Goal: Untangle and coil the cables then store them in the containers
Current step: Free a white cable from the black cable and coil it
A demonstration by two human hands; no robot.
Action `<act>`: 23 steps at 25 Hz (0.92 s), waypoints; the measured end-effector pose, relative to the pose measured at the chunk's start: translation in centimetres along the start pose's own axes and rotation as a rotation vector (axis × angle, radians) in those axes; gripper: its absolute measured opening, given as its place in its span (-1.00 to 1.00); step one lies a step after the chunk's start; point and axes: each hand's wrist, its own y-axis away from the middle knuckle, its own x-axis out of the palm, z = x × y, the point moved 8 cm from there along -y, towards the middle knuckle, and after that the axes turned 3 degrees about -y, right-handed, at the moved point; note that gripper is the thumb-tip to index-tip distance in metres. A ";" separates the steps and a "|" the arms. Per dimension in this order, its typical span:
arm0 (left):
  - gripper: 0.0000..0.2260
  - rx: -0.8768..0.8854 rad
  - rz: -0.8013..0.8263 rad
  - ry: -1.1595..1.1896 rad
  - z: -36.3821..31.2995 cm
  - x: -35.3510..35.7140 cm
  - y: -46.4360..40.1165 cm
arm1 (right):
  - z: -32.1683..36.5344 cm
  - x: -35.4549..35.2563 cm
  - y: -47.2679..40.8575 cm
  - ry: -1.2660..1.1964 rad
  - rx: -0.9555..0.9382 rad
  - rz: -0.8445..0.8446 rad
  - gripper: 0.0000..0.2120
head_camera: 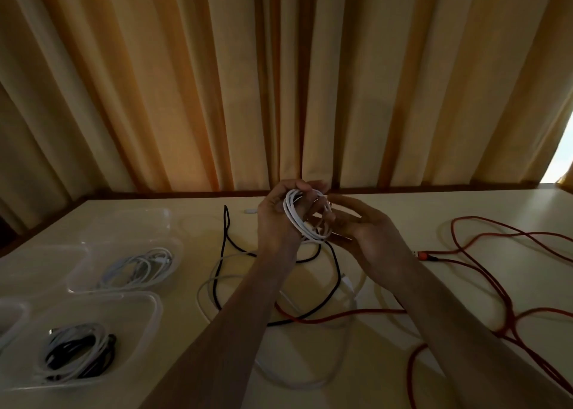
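From the head camera I look down on a pale table (403, 219) with orange curtains (279, 83) hanging behind it. At my left sit clear containers: the near one (148, 303) holds black and white coiled cables, the one behind it (173, 247) holds a pale coil, and another farther back (161, 216) looks empty. A fourth (12, 315) is cut off by the frame edge. Loose on the table under my forearms, a black cable (223, 272) and a white cable (210, 272) cross each other, and a red cable (483, 247) sprawls across the right side, running beneath my right arm.

The white coil (297, 219) is held up above the table, between both hands, near the far edge. My left hand (276, 219) grips it, fingers curled round the loops from the left. My right hand (366, 228) meets it from the right, fingertips at the coil; they blur, so I cannot tell whether they pinch a strand.

Both forearms reach forward and converge, palms turned toward each other.
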 end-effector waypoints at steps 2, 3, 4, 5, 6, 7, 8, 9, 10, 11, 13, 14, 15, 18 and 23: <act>-0.90 0.022 0.061 -0.036 -0.2 0.2 -0.3 | 0.3 0.1 -0.1 0.055 0.010 0.048 -0.70; -0.78 0.000 0.092 -0.067 -0.1 0.3 -0.6 | 0.7 -0.3 -0.2 0.031 -0.004 0.031 -0.70; -0.67 -0.057 0.125 -0.143 0.2 0.3 -0.8 | 1.2 -0.9 -0.3 -0.031 -0.023 -0.001 -0.69; -0.64 -0.153 0.182 -0.281 0.9 0.3 -0.7 | 1.7 -1.7 -0.4 -0.097 -0.041 -0.045 -0.68; -0.68 -0.281 0.267 -0.450 2.0 0.2 -0.3 | 2.1 -2.5 -0.5 -0.138 -0.063 -0.097 -0.70; -0.72 -0.439 0.366 -0.563 3.0 0.1 0.5 | 2.4 -3.6 -0.5 -0.151 -0.084 -0.165 -0.73; -0.71 -0.578 0.466 -0.612 3.9 0.0 1.6 | 2.5 -4.6 -0.5 -0.148 -0.095 -0.240 -0.76; -0.68 -0.659 0.548 -0.612 4.2 0.1 2.4 | 2.4 -5.5 -0.4 -0.147 -0.100 -0.306 -0.78; -0.69 -0.687 0.599 -0.601 4.3 0.0 2.8 | 2.3 -5.9 -0.3 -0.153 -0.105 -0.353 -0.79; -0.73 -0.680 0.629 -0.617 3.9 0.1 3.0 | 2.2 -6.0 -0.2 -0.168 -0.115 -0.381 -0.80; -0.79 -0.590 0.663 -0.828 3.3 -0.2 2.5 | 2.6 -6.0 -0.1 -0.203 -0.160 -0.408 -0.82; -0.82 -0.518 0.671 -0.986 3.1 -0.4 2.1 | 3.0 -6.1 -0.1 -0.213 -0.195 -0.421 -0.81; -0.88 -0.436 0.654 -1.119 2.9 -0.5 1.7 | 3.5 -6.3 -0.1 -0.209 -0.237 -0.434 -0.78; -0.94 -0.162 0.371 -1.286 1.5 -1.0 -0.2 | 4.7 -7.2 -0.3 -0.067 -0.347 -0.462 -0.73; -0.90 0.459 0.158 -1.367 -2.3 0.9 -0.2 | 4.6 -7.0 -0.4 0.249 -0.329 -0.467 -0.66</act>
